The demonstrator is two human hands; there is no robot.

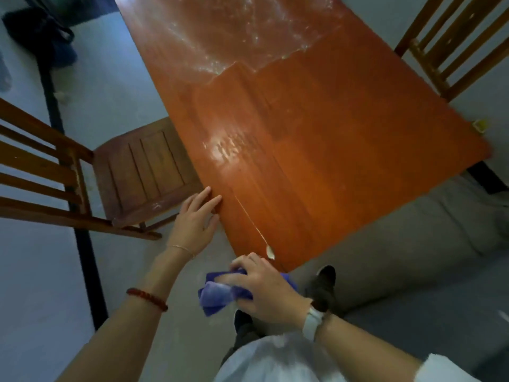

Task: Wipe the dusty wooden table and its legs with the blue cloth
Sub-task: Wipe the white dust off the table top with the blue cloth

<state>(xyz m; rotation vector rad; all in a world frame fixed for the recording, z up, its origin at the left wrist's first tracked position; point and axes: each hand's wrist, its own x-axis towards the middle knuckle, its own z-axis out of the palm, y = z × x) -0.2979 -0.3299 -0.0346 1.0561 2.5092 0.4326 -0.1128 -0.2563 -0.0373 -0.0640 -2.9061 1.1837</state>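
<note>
The orange-brown wooden table (316,139) stretches away from me, its far half dull with pale dust and its near half glossy. A pale scratch or chip runs toward its near corner. My left hand (197,219) rests flat on the table's left edge, fingers spread, holding nothing. My right hand (264,288) sits just below the near corner, closed around the bunched blue cloth (217,293), which is off the tabletop. The table legs are hidden under the top.
A wooden slatted chair (137,172) stands at the table's left side, its seat tucked partly under the edge. Another chair (454,42) stands at the far right. My shoes (322,288) are on the grey floor. A dark bag (41,31) lies far left.
</note>
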